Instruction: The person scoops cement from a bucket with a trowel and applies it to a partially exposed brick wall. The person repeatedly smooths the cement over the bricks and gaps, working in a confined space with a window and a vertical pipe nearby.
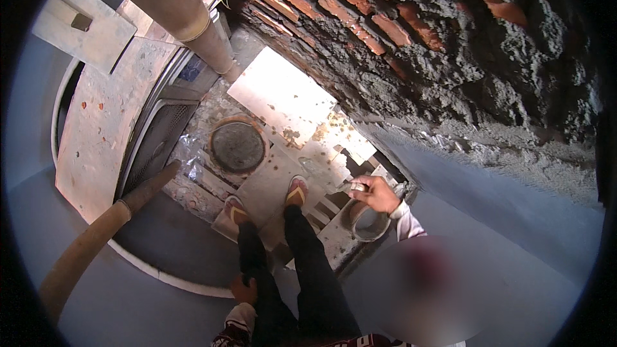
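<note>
My right hand (380, 195) is closed around the handle of a trowel (316, 168), whose greyish blade stretches out to the left over the planks. Just below that hand stands a round bucket (368, 223) with grey wet stuff inside. My left hand (244, 290) rests against my left thigh, its fingers too dark and partly hidden to make out. In front of my feet is a round pan (238, 146) filled with grey mortar.
I stand in sandals on stained boards (267, 183) with gaps between them. A brick wall (347, 16), partly covered in rough mortar, rises at the right. Thick poles (193, 22) slant past on the left, near a mesh panel (157, 138). A pale board (283, 90) lies ahead.
</note>
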Demonstrator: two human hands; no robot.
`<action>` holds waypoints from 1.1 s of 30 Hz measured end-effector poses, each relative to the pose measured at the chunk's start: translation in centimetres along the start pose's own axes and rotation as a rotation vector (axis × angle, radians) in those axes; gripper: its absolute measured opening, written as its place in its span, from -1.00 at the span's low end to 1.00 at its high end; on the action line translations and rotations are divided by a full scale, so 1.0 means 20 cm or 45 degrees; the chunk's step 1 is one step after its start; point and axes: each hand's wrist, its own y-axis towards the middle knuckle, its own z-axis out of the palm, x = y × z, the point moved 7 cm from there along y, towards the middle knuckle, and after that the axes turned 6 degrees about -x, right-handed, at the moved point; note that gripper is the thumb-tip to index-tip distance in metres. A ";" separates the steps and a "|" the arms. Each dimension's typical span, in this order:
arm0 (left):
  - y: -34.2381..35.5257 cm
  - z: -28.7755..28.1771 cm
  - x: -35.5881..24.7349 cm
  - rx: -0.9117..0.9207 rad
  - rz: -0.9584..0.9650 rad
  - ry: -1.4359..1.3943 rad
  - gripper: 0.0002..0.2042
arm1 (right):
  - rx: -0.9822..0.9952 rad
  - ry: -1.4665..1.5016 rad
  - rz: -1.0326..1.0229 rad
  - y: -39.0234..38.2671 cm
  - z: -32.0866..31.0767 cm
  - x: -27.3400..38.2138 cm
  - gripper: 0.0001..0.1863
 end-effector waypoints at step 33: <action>0.11 0.23 0.15 0.394 0.130 0.018 -0.37 | 0.044 -1.464 -0.359 1.17 1.62 0.23 -0.62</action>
